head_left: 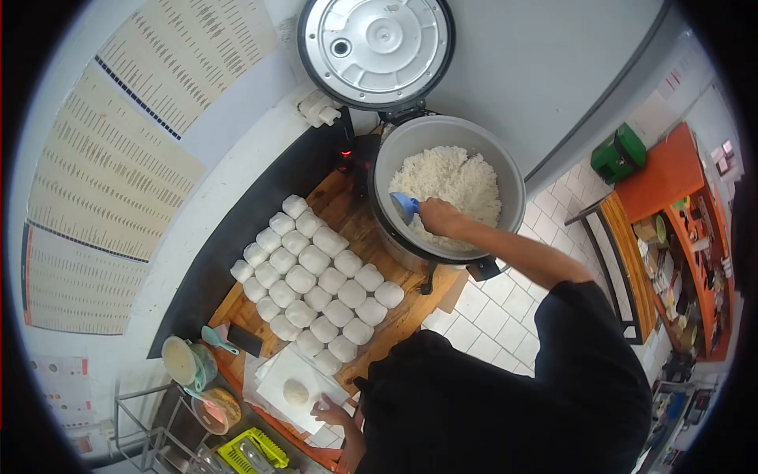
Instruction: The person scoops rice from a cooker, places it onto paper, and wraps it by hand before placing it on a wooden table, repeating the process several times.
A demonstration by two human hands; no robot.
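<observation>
My right hand [442,218] is closed on the handle of a blue scoop [405,205], inside the wide rice cooker [509,166] at its left wall. White cooked rice [454,182] lies in the cooker. My left hand [333,414] has its fingers apart at the edge of a stack of white paper sheets [276,381]. On the top sheet, just left of that hand, sits a small round mound of rice [296,393]. Many white wrapped bundles [300,279] stand in rows on the wooden table [395,336].
The cooker's metal lid [384,63] stands raised behind it. A dark phone [245,340], a light blue spoon [219,340] and tubs [183,363] are at the table's left end. A yellow-green rack [253,452] sits below. Printed sheets [110,166] hang on the wall.
</observation>
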